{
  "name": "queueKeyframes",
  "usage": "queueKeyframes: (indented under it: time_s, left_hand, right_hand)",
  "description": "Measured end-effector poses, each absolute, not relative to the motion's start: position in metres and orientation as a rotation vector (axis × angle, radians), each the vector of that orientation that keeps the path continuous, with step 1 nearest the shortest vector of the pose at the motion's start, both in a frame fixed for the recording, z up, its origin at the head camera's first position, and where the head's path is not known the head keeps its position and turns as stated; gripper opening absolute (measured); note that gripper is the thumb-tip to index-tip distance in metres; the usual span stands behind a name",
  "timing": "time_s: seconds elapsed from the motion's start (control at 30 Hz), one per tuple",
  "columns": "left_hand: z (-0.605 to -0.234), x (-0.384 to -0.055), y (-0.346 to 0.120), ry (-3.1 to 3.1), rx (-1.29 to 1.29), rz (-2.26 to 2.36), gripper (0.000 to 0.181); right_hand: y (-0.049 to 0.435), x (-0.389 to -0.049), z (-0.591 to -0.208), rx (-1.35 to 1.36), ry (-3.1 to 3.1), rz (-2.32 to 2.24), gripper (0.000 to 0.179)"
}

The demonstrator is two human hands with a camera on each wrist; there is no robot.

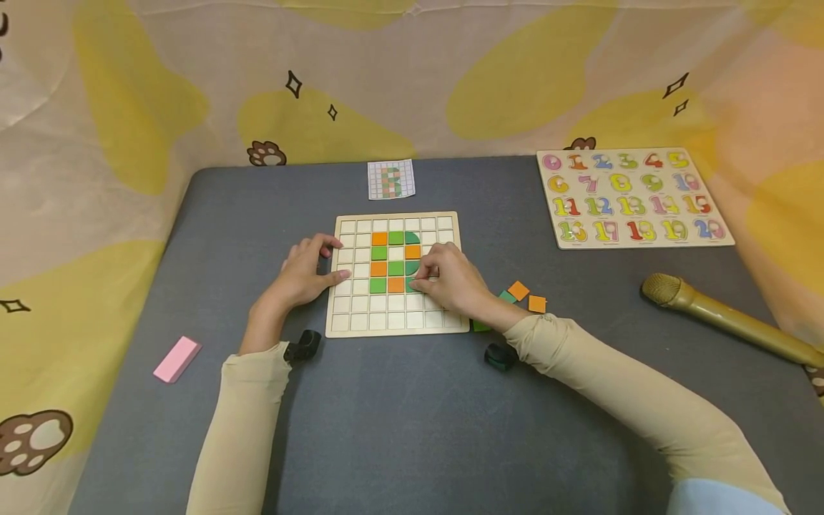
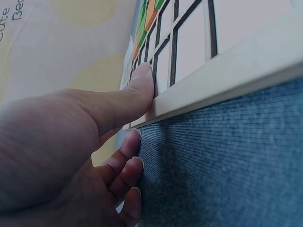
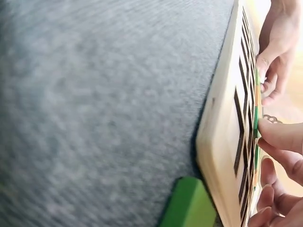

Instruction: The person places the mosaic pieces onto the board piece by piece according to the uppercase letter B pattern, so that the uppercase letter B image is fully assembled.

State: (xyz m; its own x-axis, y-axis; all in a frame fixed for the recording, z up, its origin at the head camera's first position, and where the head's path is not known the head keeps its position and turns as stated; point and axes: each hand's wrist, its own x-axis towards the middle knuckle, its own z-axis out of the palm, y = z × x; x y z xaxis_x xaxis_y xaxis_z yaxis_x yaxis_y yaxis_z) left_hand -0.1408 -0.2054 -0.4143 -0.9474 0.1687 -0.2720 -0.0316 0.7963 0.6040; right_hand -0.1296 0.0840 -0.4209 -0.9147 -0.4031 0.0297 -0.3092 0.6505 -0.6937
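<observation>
A wooden grid board lies flat on the table, with orange and green tiles set in its middle squares. My left hand rests at the board's left edge, thumb on the rim and loosely bent fingers beside it; in the left wrist view the thumb lies over the rim. Over the lower right of the pattern, my right hand pinches a green tile between thumb and index finger, at board level. The fingers partly cover this tile, so its full shape is hidden.
Loose orange tiles and green tiles lie right of the board, partly behind the right wrist. A pattern card sits behind the board. Number puzzle and gold microphone are at right, a pink block at left.
</observation>
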Motion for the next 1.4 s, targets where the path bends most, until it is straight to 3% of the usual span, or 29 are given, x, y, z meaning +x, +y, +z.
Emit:
queueKeyframes:
  time_s: [0.17,0.33,0.7,1.13,1.4]
  left_hand:
    - [-0.415,-0.142,-0.205,2.672,0.104,0.904,0.055]
    - [-0.414,-0.141,-0.205,2.669,0.106,0.916,0.055]
    - [-0.417,-0.142,-0.206,2.666,0.102,0.910,0.054]
    - [-0.416,-0.142,-0.206,2.668,0.105,0.913,0.055]
    - [-0.416,-0.141,-0.206,2.670,0.113,0.914,0.055]
  right_hand:
    - [0.088,-0.128,-0.420,-0.554,2.737,-1.089,0.016]
    - [0.092,-0.129,-0.420,-0.589,2.712,-1.117,0.006]
    - [0.112,-0.131,-0.415,-0.605,2.670,-1.135,0.008]
    - [0.210,-0.141,-0.394,-0.664,2.497,-0.849,0.025]
    - [0.250,-0.140,-0.387,-0.626,2.431,-0.801,0.045]
